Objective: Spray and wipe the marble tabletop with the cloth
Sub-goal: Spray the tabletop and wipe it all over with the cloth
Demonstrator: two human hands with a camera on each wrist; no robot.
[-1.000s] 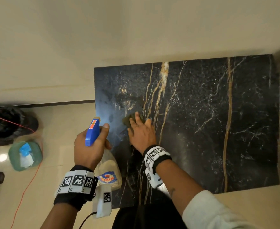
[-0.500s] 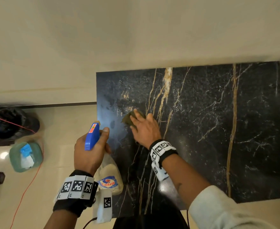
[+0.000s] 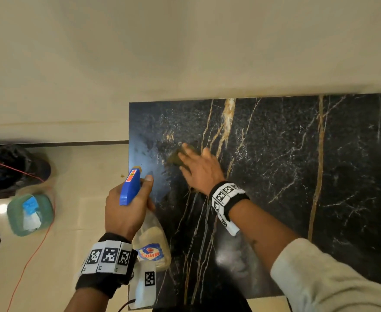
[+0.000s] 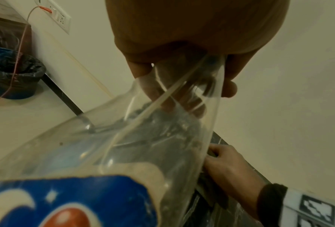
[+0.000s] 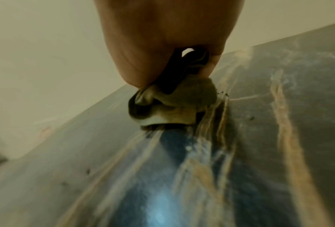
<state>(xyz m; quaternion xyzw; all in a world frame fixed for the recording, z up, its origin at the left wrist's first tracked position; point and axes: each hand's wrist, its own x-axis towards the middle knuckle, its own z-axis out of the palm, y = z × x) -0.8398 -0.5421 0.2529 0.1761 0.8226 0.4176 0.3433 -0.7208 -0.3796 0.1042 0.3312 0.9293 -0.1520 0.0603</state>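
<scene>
The black marble tabletop (image 3: 275,176) with gold veins fills the right half of the head view. My right hand (image 3: 198,167) presses an olive cloth (image 3: 175,158) onto its far left part. In the right wrist view the cloth (image 5: 182,98) is bunched, with a fold caught between thumb and fingers of the right hand (image 5: 162,38), on the tabletop (image 5: 279,153). My left hand (image 3: 126,210) grips the spray bottle (image 3: 131,185) by its neck, blue head up, just off the table's left edge. The clear bottle (image 4: 104,153) with its blue label hangs below the left hand (image 4: 182,46).
A cream wall (image 3: 185,52) backs the table. On the tiled floor to the left stand a blue bin with a black liner (image 3: 9,170) and a green container (image 3: 29,215). A red cable (image 3: 27,262) runs across the floor. The wall socket (image 4: 59,16) is behind the bin.
My right hand has slid the cloth away from me, toward the wall, over the left part of the marble. The left hand still holds the bottle in about the same place.
</scene>
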